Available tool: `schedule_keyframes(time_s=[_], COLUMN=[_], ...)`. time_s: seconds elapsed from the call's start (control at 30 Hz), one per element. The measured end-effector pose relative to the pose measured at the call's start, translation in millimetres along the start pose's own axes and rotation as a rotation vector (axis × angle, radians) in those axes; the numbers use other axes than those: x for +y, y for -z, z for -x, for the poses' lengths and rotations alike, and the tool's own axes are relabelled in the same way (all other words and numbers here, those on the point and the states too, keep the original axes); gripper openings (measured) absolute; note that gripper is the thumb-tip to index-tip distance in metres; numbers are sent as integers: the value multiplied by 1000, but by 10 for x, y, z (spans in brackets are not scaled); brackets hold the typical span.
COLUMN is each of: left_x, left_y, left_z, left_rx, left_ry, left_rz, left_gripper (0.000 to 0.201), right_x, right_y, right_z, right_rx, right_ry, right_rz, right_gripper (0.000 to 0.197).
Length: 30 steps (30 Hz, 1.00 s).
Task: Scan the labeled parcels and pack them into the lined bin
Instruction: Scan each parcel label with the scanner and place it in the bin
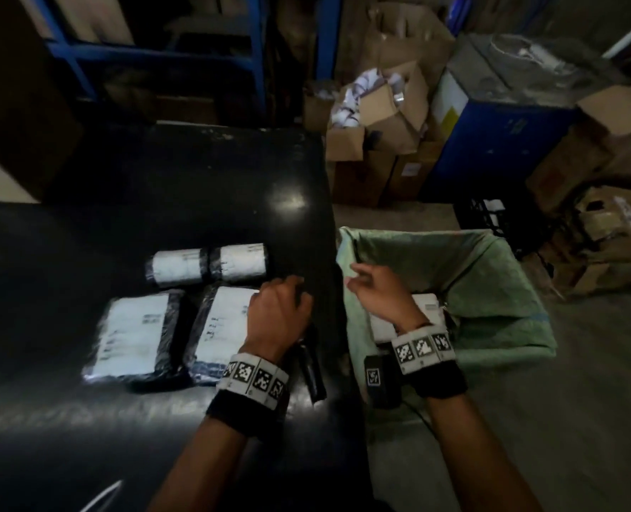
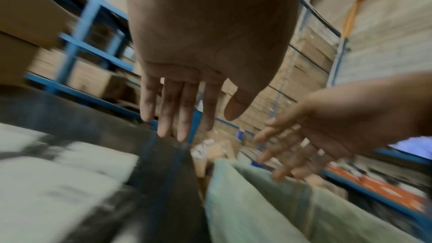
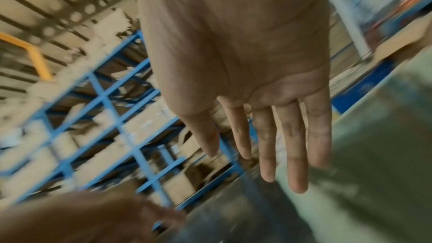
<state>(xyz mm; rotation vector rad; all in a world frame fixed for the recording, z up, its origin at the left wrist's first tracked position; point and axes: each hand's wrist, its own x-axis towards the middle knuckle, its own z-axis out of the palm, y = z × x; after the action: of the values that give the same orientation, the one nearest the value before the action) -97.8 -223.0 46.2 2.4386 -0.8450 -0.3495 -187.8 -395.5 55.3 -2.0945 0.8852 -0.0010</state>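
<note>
Presently both your grips are slack and empty: left hand [image 1: 278,315] above the table [image 1: 195,179] parcels [image 1: 133,334], apparently ready to pick; right hand [image 1: 376,290], at three o'clock, over the lined bin [image 1: 491,290] holding one parcel.

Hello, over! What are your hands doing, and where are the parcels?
Left hand open, empty, over table. Right hand open, empty, over lined bin. One parcel binned; four wait on table. Nothing blocking.
</note>
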Motion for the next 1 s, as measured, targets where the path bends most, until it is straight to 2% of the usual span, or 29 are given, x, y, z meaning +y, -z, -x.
schedule_keyframes(time_s=[0.17,0.3,0.4,0.5,0.63,0.77,0.87,1.0], left_x=[-676,-1309,-1779,-2188,-2602,-2840,-2974,-3120], left_y=[338,495,519,493,445,460,484,550], left_z=[294,554,714,795,783,706,670,652], left_rx=[135,205,251,276,265,204,137,117], left_ry=[121,253,382,506,611,632,558,491], left_rz=[78,70,53,41,60,120,211,287], left_gripper=[62,59,67,64,75,75,75,69], right_x=[-82,68,260,429,610,720,697,667], right_y=[-647,-1049,-1270,-1432,-1600,-1725,-1784,-1886], right_z=[242,300,321,358,367,328,322,299], right_rx=[-91,-127,-137,-153,-140,-152,-114,-56], right_ry=[68,65,36,42,-55,-86,-84,-103], right_rz=[17,86,153,208,146,103,5,-178], right_gripper=[40,42,61,80,85,78,68,57])
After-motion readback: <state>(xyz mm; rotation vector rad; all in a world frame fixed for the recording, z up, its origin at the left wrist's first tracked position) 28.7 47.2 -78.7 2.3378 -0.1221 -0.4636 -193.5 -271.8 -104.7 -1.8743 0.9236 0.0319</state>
